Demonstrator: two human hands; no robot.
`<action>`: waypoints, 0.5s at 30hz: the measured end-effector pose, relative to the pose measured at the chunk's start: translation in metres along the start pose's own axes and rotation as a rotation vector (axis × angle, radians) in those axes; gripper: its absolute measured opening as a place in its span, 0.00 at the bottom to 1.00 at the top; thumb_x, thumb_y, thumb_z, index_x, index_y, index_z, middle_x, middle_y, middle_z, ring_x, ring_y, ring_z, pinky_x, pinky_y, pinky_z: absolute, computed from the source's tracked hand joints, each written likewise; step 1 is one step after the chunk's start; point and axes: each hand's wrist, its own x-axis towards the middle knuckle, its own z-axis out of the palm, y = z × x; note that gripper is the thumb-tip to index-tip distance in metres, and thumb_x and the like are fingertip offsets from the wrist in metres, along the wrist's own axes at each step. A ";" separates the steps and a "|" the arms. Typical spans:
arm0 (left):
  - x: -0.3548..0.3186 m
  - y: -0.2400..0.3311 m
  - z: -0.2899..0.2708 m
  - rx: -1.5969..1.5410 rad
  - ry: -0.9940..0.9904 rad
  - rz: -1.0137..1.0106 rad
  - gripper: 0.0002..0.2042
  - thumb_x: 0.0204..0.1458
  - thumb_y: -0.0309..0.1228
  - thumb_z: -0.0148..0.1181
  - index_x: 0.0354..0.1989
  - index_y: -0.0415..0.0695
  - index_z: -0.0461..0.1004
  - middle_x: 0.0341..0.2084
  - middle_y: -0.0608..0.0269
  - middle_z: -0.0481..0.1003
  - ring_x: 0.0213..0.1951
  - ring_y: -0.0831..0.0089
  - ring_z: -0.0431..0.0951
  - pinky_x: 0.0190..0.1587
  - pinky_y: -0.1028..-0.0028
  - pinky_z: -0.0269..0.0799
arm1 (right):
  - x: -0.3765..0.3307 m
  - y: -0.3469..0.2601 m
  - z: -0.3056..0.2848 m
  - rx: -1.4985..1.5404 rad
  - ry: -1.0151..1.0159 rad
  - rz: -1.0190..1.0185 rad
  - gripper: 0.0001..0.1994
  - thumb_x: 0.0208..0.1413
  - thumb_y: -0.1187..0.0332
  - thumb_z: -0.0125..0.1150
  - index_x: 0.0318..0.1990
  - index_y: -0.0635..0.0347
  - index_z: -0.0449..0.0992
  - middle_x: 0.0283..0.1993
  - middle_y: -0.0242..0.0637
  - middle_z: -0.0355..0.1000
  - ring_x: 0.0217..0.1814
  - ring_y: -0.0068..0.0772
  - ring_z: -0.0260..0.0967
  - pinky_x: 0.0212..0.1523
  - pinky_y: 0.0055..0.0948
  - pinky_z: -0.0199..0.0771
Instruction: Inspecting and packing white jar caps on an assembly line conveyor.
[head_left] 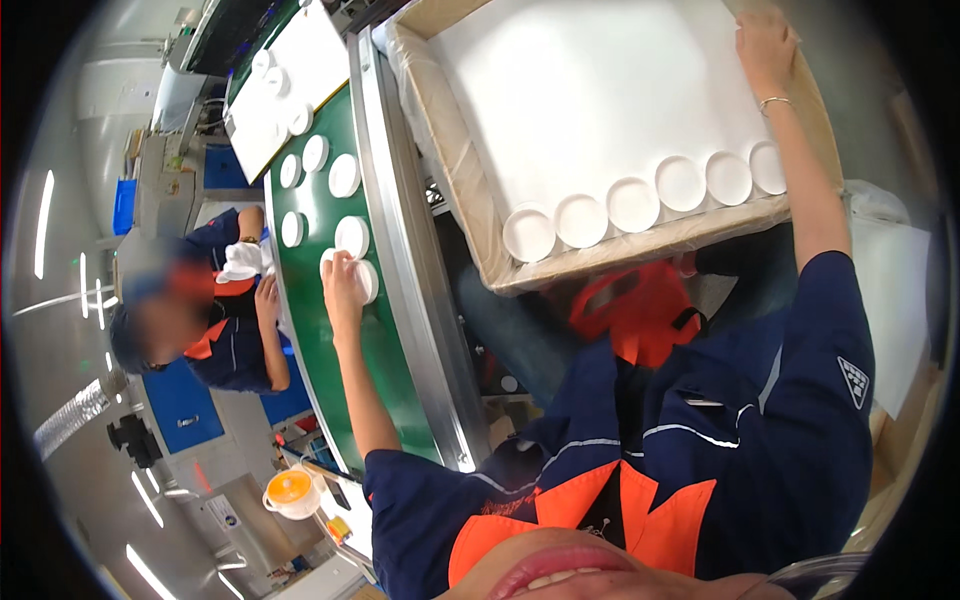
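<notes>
On the green conveyor belt (390, 365), my left hand (343, 285) has its fingers closed round a white round lid (327, 262). A second white lid (366, 283) lies against that hand, and another white lid (351, 236) is just beyond it. My right hand (767, 50) is at the far right corner of a large box (640, 240) lined with clear film. Its fingers curl down at the edge of the white sheet (600, 90) inside; what they hold, if anything, is hidden. Several white discs (633, 205) form a row along the box's near side.
Several more lids (344, 175) lie farther up the belt. A white board (300, 70) with lids on it stands at the belt's far end. Across the belt, a co-worker (235, 320) has a hand near its edge. A metal rail (400, 220) separates belt and box.
</notes>
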 end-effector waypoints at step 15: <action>-0.024 0.244 -0.015 -0.939 0.311 0.121 0.17 0.53 0.26 0.55 0.51 0.39 0.63 0.43 0.57 0.72 0.44 0.69 0.75 0.46 0.70 0.74 | -0.004 0.025 -0.012 -0.069 -0.042 -0.186 0.20 0.56 0.63 0.49 0.52 0.66 0.72 0.59 0.53 0.63 0.62 0.53 0.59 0.63 0.48 0.54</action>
